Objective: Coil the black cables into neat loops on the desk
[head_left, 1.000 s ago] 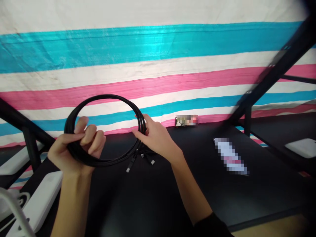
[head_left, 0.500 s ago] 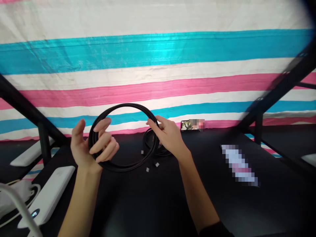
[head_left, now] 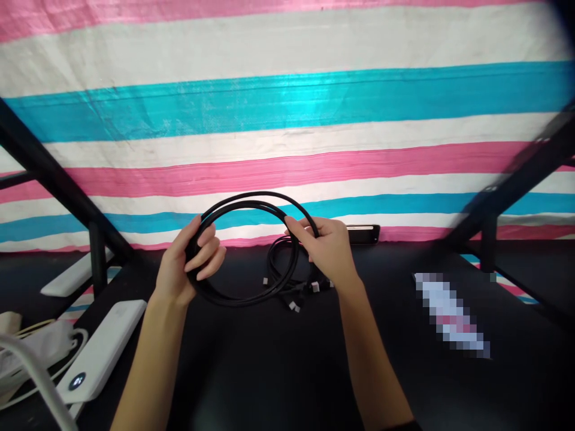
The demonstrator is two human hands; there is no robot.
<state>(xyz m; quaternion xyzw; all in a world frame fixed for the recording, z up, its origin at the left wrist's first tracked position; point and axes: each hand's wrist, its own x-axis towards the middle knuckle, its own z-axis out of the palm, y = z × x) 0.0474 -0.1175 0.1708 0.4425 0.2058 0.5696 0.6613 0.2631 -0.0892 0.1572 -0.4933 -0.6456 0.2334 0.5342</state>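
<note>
The fingers of the left hand (head_left: 191,263) curl around the left side of a coil of black cable (head_left: 251,206), thumb up behind the strands and the other fingers folded across the front, so the bundle is gripped in a loose fist. The fingers of the right hand (head_left: 330,251) pinch the coil's right side, with the forefinger and thumb closed on the strands near the top of the curve and the remaining fingers bent under them. Between the two hands the cable forms an upright ring of several turns, held just above a black table (head_left: 278,371); its lower arc hangs close to the tabletop. A smaller loop of the same cable droops beside the right hand, and several loose ends with small silver plugs (head_left: 294,306) dangle below it, near or on the table; which one cannot tell. Just beyond the right hand a dark phone (head_left: 366,233) lies flat at the back edge of the table. Further right sits a blurred white label or packet (head_left: 449,314). At the left a white power bank (head_left: 101,350) with a round lit button lies on the table, with white cords beside it. A striped cloth (head_left: 287,102) in pink, white and turquoise hangs behind the table, crossed by black metal bars (head_left: 49,179).
</note>
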